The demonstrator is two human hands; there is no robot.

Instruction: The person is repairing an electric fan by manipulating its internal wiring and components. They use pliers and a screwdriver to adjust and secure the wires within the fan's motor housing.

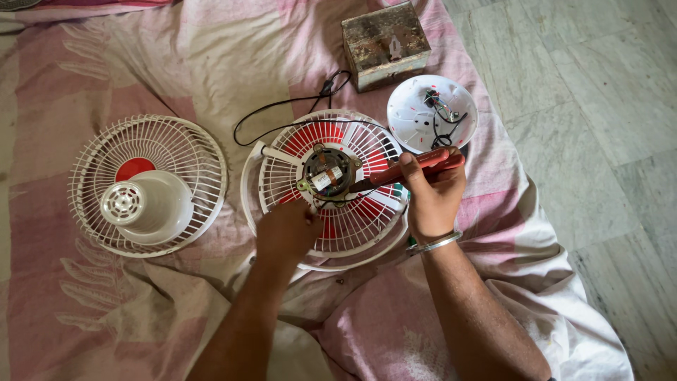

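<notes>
A pink sheet [106, 77] covers the floor. At centre lies an opened fan grille [331, 187] with its motor [328, 173] exposed; a second fan [147, 185] lies well left. The right hand [431, 194] is clenched around red-handled pliers [409, 169], tips at the motor. The left hand [285, 229] rests curled on the grille's near edge.

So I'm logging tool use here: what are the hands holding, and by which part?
The right hand grips red-handled pliers by the handles. The left hand rests on the fan grille beside the motor.
</notes>
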